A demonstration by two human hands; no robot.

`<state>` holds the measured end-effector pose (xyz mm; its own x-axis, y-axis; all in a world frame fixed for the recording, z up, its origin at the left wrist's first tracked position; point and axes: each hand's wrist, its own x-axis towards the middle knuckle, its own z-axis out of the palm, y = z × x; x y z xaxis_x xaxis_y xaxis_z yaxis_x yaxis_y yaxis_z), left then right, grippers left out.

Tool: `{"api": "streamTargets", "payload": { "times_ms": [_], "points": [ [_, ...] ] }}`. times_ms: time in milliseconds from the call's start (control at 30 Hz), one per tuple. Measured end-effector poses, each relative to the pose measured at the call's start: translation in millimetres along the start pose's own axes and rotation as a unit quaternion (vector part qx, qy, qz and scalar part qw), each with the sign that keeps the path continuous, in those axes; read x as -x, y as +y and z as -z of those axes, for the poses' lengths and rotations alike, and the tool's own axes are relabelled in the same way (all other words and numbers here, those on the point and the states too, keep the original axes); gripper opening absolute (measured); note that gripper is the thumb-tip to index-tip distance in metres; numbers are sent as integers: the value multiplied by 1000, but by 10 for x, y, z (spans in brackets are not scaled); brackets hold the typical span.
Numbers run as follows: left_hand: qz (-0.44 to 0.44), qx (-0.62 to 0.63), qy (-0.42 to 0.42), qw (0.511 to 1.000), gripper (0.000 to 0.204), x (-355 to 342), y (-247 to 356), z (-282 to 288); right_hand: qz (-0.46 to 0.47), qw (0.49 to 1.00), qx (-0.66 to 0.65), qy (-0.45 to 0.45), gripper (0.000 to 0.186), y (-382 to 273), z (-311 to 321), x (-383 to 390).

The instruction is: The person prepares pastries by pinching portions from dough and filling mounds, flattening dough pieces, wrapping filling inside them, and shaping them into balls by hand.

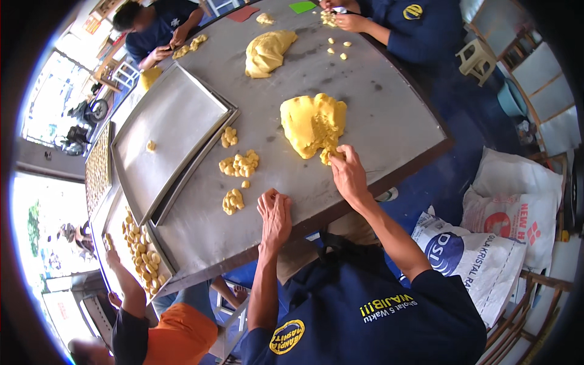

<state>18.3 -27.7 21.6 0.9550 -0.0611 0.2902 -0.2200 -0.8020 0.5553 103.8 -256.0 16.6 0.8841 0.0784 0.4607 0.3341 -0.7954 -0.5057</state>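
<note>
Dough (pixel 313 123), a big yellow lump, is seen at the centre of the frame on the grey metal table (pixel 377 103). Its lower edge is being pinched by the right hand (pixel 348 174), whose fingers are closed together on a small piece of the lump. The left hand (pixel 275 216) is laid near the table's lower edge, left of the right hand; its fingers are curled together, and whether anything is held under them cannot be told. Small dough balls (pixel 239 164) are gathered in loose clusters just left of the hands, between the big lump and an empty metal tray (pixel 176 121) on which a single ball is left. A second tray (pixel 141 246), at the lower left of the frame, is packed with shaped pieces, and it is reached by a person in an orange shirt (pixel 176 334). A second dough lump (pixel 267 52) is placed at the upper middle of the frame, with small bits scattered to its right. Two more people in dark blue are seated along the top edge, with their hands on small pieces. White sacks (pixel 505 213) are piled on the floor at the right.
</note>
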Motion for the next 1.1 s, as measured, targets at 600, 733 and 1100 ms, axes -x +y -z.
{"api": "streamTargets", "payload": {
  "times_ms": [600, 733, 1100],
  "points": [
    [97, -201, 128, 966, 24, -598, -418, -58, 10, 998, -19, -58, 62, 20, 111, -195],
    [90, -130, 151, 976, 24, -509, -526, 1, 21, 997, -32, -66, 65, 177, 62, -170],
    [156, 72, 307, 936, 37, -45, -455, 658, 23, 997, -24, -75, 53, 139, 185, -98]
  ]
}}
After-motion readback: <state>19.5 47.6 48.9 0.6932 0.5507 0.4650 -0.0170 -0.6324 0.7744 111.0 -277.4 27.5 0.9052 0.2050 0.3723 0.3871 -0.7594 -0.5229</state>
